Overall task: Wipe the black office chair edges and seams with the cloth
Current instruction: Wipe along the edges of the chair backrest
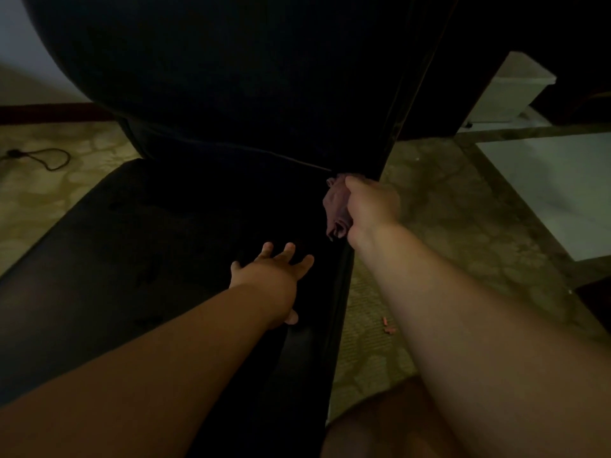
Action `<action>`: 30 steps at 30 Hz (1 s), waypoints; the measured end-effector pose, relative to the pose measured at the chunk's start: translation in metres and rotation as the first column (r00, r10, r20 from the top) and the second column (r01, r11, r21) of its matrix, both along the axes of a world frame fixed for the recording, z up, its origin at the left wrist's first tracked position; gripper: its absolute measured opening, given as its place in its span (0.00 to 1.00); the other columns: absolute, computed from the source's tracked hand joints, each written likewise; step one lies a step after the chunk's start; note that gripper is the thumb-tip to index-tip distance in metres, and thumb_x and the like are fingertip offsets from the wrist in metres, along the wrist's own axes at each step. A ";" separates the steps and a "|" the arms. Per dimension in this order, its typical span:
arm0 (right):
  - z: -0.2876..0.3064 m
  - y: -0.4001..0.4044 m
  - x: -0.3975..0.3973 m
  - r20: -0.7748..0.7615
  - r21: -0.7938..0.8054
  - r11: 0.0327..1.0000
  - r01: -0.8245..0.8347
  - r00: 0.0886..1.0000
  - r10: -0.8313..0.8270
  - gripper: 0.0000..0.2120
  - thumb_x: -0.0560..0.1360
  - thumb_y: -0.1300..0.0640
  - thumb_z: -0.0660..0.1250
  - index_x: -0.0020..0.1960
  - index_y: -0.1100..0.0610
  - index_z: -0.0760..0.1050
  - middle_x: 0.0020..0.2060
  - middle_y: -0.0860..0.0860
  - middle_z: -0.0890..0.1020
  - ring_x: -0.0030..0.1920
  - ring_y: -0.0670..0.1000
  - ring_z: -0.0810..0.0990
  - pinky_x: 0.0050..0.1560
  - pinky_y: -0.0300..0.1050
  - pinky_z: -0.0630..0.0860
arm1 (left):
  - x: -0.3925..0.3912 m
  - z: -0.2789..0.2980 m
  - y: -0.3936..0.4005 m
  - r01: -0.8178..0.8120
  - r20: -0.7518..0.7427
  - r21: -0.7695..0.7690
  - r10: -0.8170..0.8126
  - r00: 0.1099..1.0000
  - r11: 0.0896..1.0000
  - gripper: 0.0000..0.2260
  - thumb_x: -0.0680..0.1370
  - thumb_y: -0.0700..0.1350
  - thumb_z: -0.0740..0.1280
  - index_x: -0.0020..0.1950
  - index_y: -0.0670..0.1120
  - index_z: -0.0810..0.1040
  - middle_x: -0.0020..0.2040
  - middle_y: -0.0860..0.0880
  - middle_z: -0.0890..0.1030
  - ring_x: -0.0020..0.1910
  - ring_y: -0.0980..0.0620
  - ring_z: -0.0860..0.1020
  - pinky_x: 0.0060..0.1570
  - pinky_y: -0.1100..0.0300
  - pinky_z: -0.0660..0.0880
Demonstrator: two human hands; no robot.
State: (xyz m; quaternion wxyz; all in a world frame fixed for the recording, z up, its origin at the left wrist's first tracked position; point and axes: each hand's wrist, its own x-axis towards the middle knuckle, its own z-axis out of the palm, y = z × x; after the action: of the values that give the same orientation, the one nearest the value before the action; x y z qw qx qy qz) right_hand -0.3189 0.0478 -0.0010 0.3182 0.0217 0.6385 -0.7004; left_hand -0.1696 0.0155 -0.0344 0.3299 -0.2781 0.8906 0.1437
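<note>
Cloth (336, 206), purplish and bunched, being gripped in the right hand (372, 211) and pressing against the right edge of the black office chair (211, 94), at the seam between backrest and seat. Left hand (274, 276) lying flat on the seat, fingers spread, holding nothing.

— Chair (205, 94), item one: what do you read?
— I log the backrest as matt black fabric; the seat (82, 259) looks smoother, leather-like, with a dull sheen at its front edge.
— Cloth (335, 206)?
— Soft, crumpled woven material, dusky mauve, matt.
— Floor (446, 200)?
— I note mottled stone-look tile, faintly glossy; a white, smooth-looking box (515, 90) beyond.
</note>
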 end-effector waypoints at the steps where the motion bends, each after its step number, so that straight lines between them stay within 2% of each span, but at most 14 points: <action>1: 0.000 0.000 -0.002 -0.012 -0.004 1.000 -0.001 1.000 0.001 0.10 0.81 0.63 0.65 0.41 0.58 0.77 0.28 0.48 0.79 0.27 0.42 0.79 0.27 0.34 0.75 | 0.000 0.000 0.000 -0.003 0.002 0.002 0.003 1.000 1.000 0.48 0.76 0.53 0.73 0.80 0.63 0.38 0.81 0.54 0.35 0.80 0.43 0.36 0.73 0.28 0.51; 8: -0.005 -0.010 0.003 0.003 0.010 1.000 -0.016 1.000 0.016 0.07 0.81 0.61 0.66 0.44 0.57 0.77 0.39 0.53 0.83 0.35 0.46 0.81 0.37 0.39 0.78 | -0.001 -0.001 0.001 -0.004 -0.012 -0.009 0.004 1.000 1.000 0.48 0.76 0.54 0.73 0.80 0.63 0.38 0.82 0.53 0.35 0.80 0.43 0.37 0.73 0.28 0.52; 10: -0.003 -0.013 0.004 -0.016 0.007 1.000 -0.002 1.000 0.002 0.10 0.80 0.61 0.66 0.39 0.58 0.77 0.33 0.52 0.82 0.29 0.45 0.80 0.34 0.38 0.78 | 0.000 -0.002 0.000 -0.003 -0.027 -0.006 0.003 1.000 1.000 0.48 0.76 0.54 0.73 0.80 0.63 0.38 0.82 0.53 0.36 0.80 0.43 0.37 0.73 0.29 0.53; 12: -0.002 -0.013 0.005 -0.027 0.020 1.000 -0.009 1.000 0.009 0.11 0.80 0.60 0.67 0.39 0.57 0.78 0.31 0.50 0.81 0.31 0.47 0.81 0.34 0.38 0.78 | 0.004 -0.003 -0.003 0.015 -0.058 0.001 -0.015 0.998 1.000 0.48 0.75 0.55 0.73 0.80 0.63 0.39 0.82 0.53 0.36 0.81 0.44 0.38 0.74 0.31 0.54; 15: -0.007 -0.015 0.007 0.023 0.026 1.000 -0.015 1.000 0.014 0.11 0.81 0.62 0.63 0.41 0.57 0.77 0.37 0.51 0.82 0.35 0.47 0.81 0.32 0.37 0.76 | 0.015 0.004 -0.015 0.047 -0.144 0.025 -0.043 0.989 0.999 0.46 0.75 0.58 0.73 0.81 0.60 0.44 0.82 0.51 0.39 0.81 0.44 0.45 0.77 0.41 0.57; 17: -0.004 -0.019 0.008 0.056 0.034 0.999 -0.005 0.998 0.003 0.10 0.82 0.62 0.62 0.45 0.59 0.78 0.42 0.57 0.84 0.37 0.51 0.83 0.32 0.37 0.80 | 0.025 0.016 -0.035 0.024 -0.178 -0.019 -0.027 0.984 1.000 0.46 0.74 0.58 0.74 0.82 0.58 0.47 0.83 0.48 0.43 0.81 0.45 0.52 0.77 0.47 0.60; 18: -0.002 -0.021 0.009 0.071 0.041 0.999 -0.026 0.997 0.023 0.09 0.81 0.61 0.62 0.51 0.63 0.79 0.49 0.63 0.84 0.42 0.59 0.86 0.39 0.43 0.84 | 0.032 0.023 -0.048 0.010 -0.173 -0.070 -0.021 0.985 0.998 0.47 0.73 0.59 0.75 0.82 0.58 0.47 0.83 0.48 0.44 0.81 0.45 0.53 0.76 0.47 0.61; 19: 0.002 -0.022 0.012 0.096 0.058 0.996 -0.069 0.993 0.064 0.12 0.81 0.60 0.61 0.59 0.66 0.77 0.57 0.66 0.80 0.52 0.65 0.82 0.49 0.54 0.81 | 0.039 0.028 -0.061 0.000 -0.141 -0.133 -0.018 0.990 0.991 0.49 0.72 0.59 0.75 0.82 0.59 0.45 0.83 0.48 0.44 0.81 0.45 0.52 0.76 0.44 0.60; 21: 0.002 -0.026 0.014 0.123 0.059 0.991 -0.120 0.986 0.112 0.20 0.81 0.59 0.60 0.69 0.68 0.70 0.65 0.65 0.72 0.63 0.66 0.69 0.56 0.64 0.69 | 0.055 0.031 -0.081 -0.009 -0.013 -0.230 0.006 1.000 0.973 0.53 0.70 0.61 0.76 0.81 0.60 0.40 0.83 0.48 0.42 0.81 0.43 0.46 0.76 0.38 0.56; 23: -0.003 -0.031 0.017 0.128 0.064 0.994 -0.086 0.989 0.077 0.19 0.81 0.59 0.61 0.68 0.68 0.72 0.62 0.67 0.74 0.62 0.67 0.70 0.54 0.65 0.72 | 0.068 0.024 -0.085 -0.019 0.110 -0.246 0.047 0.993 0.969 0.55 0.69 0.61 0.76 0.80 0.60 0.36 0.82 0.47 0.39 0.81 0.41 0.45 0.76 0.36 0.54; 24: -0.008 -0.035 0.016 0.118 0.051 0.997 -0.052 0.992 0.046 0.16 0.81 0.59 0.62 0.65 0.67 0.75 0.58 0.69 0.78 0.58 0.69 0.76 0.52 0.61 0.81 | 0.071 0.018 -0.083 -0.029 0.136 -0.238 0.063 0.989 0.971 0.56 0.70 0.60 0.76 0.80 0.60 0.35 0.82 0.46 0.38 0.81 0.41 0.45 0.76 0.35 0.53; 25: -0.012 -0.038 0.015 0.107 0.038 0.999 -0.007 0.994 0.003 0.11 0.81 0.60 0.63 0.58 0.64 0.78 0.54 0.66 0.83 0.53 0.65 0.83 0.45 0.50 0.84 | 0.072 0.013 -0.081 -0.036 0.143 -0.235 0.071 0.987 0.971 0.57 0.70 0.58 0.77 0.80 0.59 0.34 0.82 0.44 0.38 0.81 0.40 0.46 0.76 0.36 0.53; 27: -0.019 -0.044 0.009 0.133 0.002 0.999 0.038 0.990 -0.038 0.06 0.81 0.60 0.64 0.47 0.59 0.78 0.51 0.56 0.84 0.40 0.50 0.81 0.34 0.38 0.75 | 0.070 0.008 -0.080 -0.028 0.141 -0.253 0.066 0.988 0.967 0.57 0.70 0.57 0.77 0.80 0.58 0.34 0.82 0.43 0.39 0.81 0.39 0.47 0.77 0.37 0.53; 30: -0.018 -0.042 0.002 0.173 0.000 1.000 0.024 0.985 -0.024 0.05 0.79 0.59 0.67 0.50 0.61 0.79 0.43 0.53 0.83 0.38 0.49 0.81 0.32 0.40 0.76 | 0.069 0.006 -0.083 -0.015 0.121 -0.274 0.050 0.991 0.962 0.58 0.69 0.57 0.78 0.81 0.58 0.35 0.82 0.42 0.41 0.81 0.38 0.49 0.77 0.37 0.52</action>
State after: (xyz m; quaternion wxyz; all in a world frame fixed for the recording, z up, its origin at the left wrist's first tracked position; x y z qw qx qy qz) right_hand -0.3173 0.0058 -0.0189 0.3641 0.0899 0.6074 -0.7002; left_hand -0.1010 -0.0671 -0.0287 0.3419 -0.3441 0.8744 0.0075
